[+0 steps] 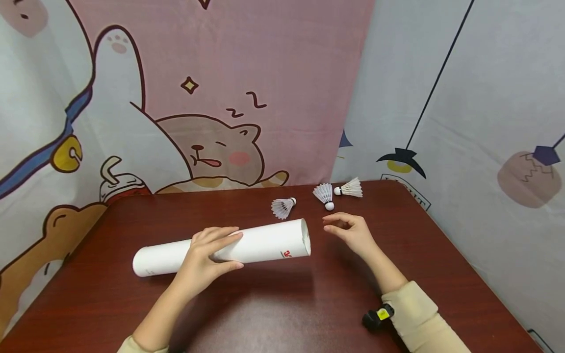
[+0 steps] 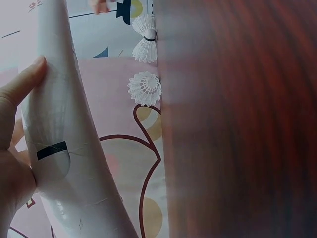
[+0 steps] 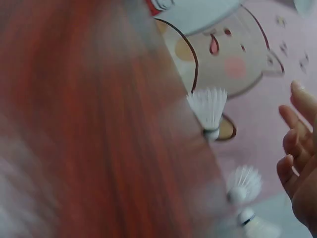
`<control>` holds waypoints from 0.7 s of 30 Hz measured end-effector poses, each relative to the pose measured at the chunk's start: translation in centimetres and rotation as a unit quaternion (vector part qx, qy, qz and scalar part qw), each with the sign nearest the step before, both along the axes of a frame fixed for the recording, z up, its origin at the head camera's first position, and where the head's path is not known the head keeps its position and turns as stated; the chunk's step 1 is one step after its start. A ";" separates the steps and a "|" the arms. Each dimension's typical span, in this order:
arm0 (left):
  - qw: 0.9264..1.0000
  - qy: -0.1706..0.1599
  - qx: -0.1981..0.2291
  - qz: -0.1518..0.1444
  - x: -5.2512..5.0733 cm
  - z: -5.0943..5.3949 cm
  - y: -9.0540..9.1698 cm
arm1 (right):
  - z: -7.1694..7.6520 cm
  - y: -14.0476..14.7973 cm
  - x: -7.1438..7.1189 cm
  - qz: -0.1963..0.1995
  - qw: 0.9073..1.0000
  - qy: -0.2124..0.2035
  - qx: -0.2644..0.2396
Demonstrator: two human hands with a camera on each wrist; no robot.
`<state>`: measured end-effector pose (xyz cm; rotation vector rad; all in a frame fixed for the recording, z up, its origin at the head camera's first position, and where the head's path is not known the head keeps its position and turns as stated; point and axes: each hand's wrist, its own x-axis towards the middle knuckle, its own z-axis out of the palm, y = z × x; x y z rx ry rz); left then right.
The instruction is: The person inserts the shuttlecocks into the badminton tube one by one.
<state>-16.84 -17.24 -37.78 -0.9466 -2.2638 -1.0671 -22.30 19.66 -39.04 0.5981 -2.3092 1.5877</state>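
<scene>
My left hand (image 1: 203, 262) grips a long white shuttlecock tube (image 1: 269, 241) around its middle, fingers over the top and thumb below. The tube slants across the table, its right end raised and its open mouth facing right; red print marks that end. In the left wrist view, the thumb lies along the tube (image 2: 74, 173), which bears a printed shuttlecock picture. Just right of the mouth, my right hand (image 1: 353, 235) hovers above the table, holding nothing, fingers loosely bent. Beyond the hands lie three white shuttlecocks: one on the left (image 1: 281, 208), two close together (image 1: 324, 195) on the right.
The dark red-brown wooden table (image 1: 265, 314) ends at a printed cloth (image 1: 287, 73) hanging behind and along its sides. A black strap device with a yellow label (image 1: 382, 314) sits at the right wrist.
</scene>
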 end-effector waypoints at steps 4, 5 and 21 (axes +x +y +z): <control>1.000 -0.001 0.000 -0.001 0.0 0.0 0.0 | -2.1 2.3 -1.7 -0.065 0.997 -0.033 -0.023; 1.000 -0.001 0.001 -0.001 0.0 0.0 0.0 | -2.8 3.0 -2.2 -0.084 0.995 -0.039 -0.034; 1.000 0.020 0.010 -0.006 -0.1 -0.1 0.2 | -7.5 8.2 -8.5 -0.268 0.950 -0.076 -0.142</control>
